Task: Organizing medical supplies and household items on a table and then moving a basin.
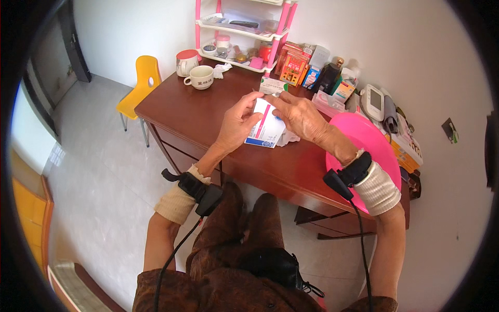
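Note:
A white medicine box [269, 126] with a pink stripe and a blue lower band is held upright over the front part of the brown desk [175, 113]. My left hand [237, 123] grips its left side, thumb on the face. At its top right corner are the fingers of my right hand [302, 117]; the top end of the box is partly hidden by them. Behind the hands lies a white and green box [274, 85]. Crumpled white tissue [289, 137] shows just right of the held box, partly covered.
A pink plastic basin [366, 136] sits under my right forearm. A white cup [201, 77] and a lidded mug [187, 62] stand at the back left, near a tiered shelf [237, 29]. Boxes, bottles and a blood pressure monitor [372, 102] line the wall. A yellow chair [146, 84] stands left.

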`<state>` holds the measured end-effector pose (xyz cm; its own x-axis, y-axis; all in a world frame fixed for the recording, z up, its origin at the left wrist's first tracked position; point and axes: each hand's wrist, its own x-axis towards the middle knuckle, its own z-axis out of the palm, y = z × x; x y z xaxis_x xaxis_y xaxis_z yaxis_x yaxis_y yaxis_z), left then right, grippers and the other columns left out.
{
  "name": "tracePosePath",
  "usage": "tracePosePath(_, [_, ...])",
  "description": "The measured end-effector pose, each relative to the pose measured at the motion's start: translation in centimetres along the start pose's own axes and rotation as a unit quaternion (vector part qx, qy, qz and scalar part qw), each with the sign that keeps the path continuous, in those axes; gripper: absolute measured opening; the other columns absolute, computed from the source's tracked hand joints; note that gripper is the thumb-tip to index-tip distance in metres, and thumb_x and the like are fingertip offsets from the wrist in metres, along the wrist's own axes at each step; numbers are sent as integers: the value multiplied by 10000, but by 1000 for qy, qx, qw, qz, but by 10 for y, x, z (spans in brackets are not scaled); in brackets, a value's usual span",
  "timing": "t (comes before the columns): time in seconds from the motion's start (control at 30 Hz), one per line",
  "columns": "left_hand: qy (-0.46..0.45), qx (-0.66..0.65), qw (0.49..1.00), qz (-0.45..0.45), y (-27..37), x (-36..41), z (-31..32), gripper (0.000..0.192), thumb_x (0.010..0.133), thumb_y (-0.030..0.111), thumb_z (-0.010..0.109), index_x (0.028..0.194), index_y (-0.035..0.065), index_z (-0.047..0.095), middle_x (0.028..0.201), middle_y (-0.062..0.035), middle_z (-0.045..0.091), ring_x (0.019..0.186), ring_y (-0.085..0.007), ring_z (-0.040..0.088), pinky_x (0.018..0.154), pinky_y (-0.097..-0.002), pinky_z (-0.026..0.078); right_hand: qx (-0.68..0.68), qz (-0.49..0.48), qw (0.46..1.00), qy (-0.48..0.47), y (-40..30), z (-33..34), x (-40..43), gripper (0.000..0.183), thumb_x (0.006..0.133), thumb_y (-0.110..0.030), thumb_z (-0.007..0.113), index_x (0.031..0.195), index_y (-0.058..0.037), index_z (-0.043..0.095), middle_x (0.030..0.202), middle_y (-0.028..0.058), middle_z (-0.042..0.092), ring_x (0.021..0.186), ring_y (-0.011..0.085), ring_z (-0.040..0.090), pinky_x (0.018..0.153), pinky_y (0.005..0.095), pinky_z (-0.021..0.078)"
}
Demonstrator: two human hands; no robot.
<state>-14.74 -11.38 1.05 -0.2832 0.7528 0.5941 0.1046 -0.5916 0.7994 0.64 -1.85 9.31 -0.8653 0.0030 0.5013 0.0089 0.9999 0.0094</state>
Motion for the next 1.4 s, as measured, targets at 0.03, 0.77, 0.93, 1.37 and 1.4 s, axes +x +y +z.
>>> tracePosePath(0.03, [3,0,1000,-2,-1,-2,-2,435,821,-31,555,1239,36,458,1012,-87,583,851,-121,582,739,-253,491,-18,-19,1000,1,-2,2,1,430,723,-15,589,1145,-47,516,799,149,541,727,346,592,607,414,494])
tracePosePath(0.77, [45,203,978,-4,-15,57,-3,453,758,191,684,1149,4,556,1011,-158,591,823,-208,592,727,-314,488,-153,108,982,36,99,-64,50,435,721,-5,572,1151,-77,573,998,166,611,850,346,603,774,404,491])
tracePosePath(0.93, [-82,233,961,-128,-28,66,18,496,767,233,666,1191,15,532,1108,-198,585,973,-263,586,819,-340,467,-236,189,953,-3,151,-41,37,408,693,-18,571,1097,-70,588,970,166,604,851,369,597,748,431,488])
tracePosePath(1.37, [-129,263,947,-135,-75,84,-2,506,722,272,659,1119,-27,562,1010,-216,608,896,-318,596,793,-375,471,-227,211,947,-88,249,13,10,421,773,-41,470,1179,-135,531,990,206,567,888,373,593,770,447,487])
tracePosePath(1.4, [-134,287,938,-143,-72,90,-3,497,718,266,662,1107,-29,567,998,-217,610,887,-323,596,786,-377,472,-224,226,942,-104,249,15,10,447,770,-38,474,1202,-143,516,986,206,567,890,373,592,769,448,487])
